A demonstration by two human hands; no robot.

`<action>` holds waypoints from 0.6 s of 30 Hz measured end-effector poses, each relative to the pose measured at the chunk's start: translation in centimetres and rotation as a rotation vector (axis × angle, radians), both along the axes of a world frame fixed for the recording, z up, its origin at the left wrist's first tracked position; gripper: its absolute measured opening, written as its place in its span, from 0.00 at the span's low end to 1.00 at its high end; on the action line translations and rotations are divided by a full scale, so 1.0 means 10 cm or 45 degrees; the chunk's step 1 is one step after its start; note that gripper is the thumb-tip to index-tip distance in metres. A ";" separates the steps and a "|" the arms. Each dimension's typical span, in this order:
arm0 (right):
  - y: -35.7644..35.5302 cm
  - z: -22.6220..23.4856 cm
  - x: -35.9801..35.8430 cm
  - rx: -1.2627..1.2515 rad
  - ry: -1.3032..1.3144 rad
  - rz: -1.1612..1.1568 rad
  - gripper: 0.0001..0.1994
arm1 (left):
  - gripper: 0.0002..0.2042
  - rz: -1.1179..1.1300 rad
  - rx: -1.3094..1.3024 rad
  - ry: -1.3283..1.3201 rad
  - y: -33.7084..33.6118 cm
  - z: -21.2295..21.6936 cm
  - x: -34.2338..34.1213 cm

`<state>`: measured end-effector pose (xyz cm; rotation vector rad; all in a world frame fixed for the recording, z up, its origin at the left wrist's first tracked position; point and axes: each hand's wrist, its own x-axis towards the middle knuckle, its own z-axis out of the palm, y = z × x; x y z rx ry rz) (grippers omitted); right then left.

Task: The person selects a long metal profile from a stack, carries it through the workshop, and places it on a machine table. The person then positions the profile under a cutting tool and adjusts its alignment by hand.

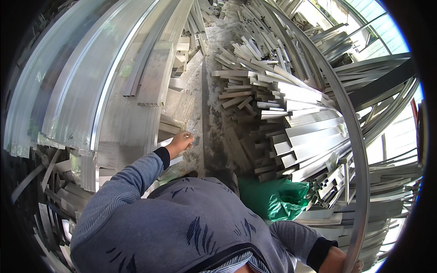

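Observation:
My left hand point(180, 144) reaches forward over the aisle, its fingers curled closed. Whether anything small is between them I cannot make out. Beside it lie the ends of stacked metal profiles point(152, 91). At the lower right, my right hand point(336, 261) is wrapped round a long grey metal profile point(361, 177). That profile runs from beside my body far forward along the right side, bowed by the lens. Part of the right hand is hidden behind it.
Long film-wrapped profiles point(82, 86) are stacked on the left. Many profile ends point(309, 136) jut toward the narrow concrete aisle point(195, 109) from the right. A green plastic bag point(273, 198) sits by my right side. More bars point(382, 209) fill racks farther right.

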<state>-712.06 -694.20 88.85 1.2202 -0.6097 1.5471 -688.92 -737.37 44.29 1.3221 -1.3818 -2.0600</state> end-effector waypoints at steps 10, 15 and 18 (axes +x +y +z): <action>-1.27 -0.03 -1.31 0.008 0.000 0.242 0.15 | 0.09 -0.050 0.259 -0.116 -0.52 -0.26 -0.82; -1.91 0.01 -2.13 -0.013 -0.010 0.309 0.15 | 0.14 -0.130 0.142 -0.259 -1.39 -0.08 -1.53; -2.32 0.07 -2.55 -0.019 -0.006 0.385 0.15 | 0.13 -0.157 -0.159 -0.154 -1.86 0.06 -1.87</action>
